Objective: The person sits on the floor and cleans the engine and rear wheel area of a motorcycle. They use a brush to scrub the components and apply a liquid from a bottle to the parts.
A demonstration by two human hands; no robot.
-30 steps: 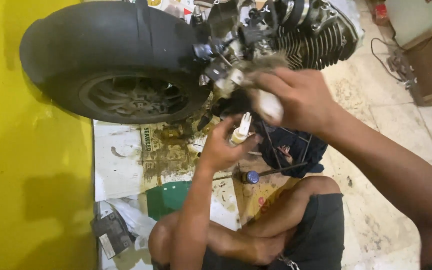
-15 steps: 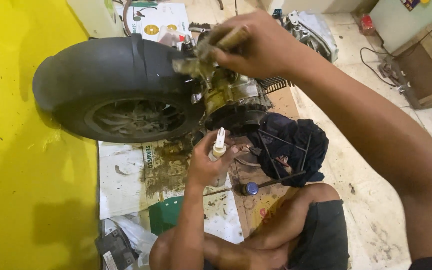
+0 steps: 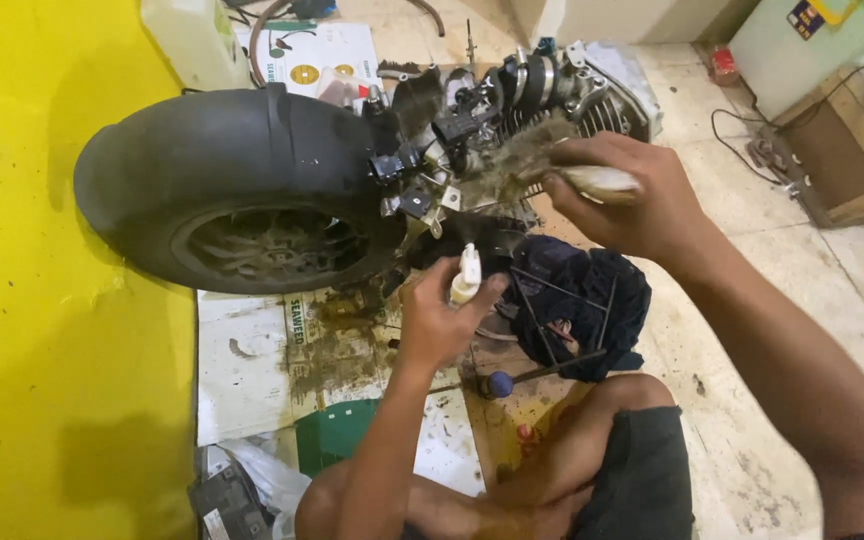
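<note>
The yellow wall [image 3: 42,300] runs down my left, and I sit on the tiled floor [image 3: 752,330] with my knees drawn up under the work. In front of me the tyre [image 3: 222,170] lies on its side, joined to the engine [image 3: 542,95], both resting on sheets of cardboard [image 3: 252,345] spread over the floor. The cardboard below the engine is smeared brown with grime, so I judge a good deal of dirt has already come off. The engine itself looks far from clean: its brackets and connectors near the wheel are dark and greasy, and the cooling fins at the far end are dull.

A dark rag [image 3: 577,295] lies bunched just under the engine, beside my right forearm. A screwdriver [image 3: 537,375] with a blue handle lies on the cardboard near my knee, untouched.

My right hand [image 3: 632,195] is clenched around a brush [image 3: 602,182] with a pale handle, its bristles pressed against the engine casing just right of the brackets. My left hand [image 3: 442,315] is closed around a small white bottle [image 3: 467,275], held upright with its nozzle pointing up towards the underside of the engine, close to it but not touching.

As I read it, I am mid-scrub: one patch is being worked, and most of the casing and the parts by the wheel are left to do.
</note>
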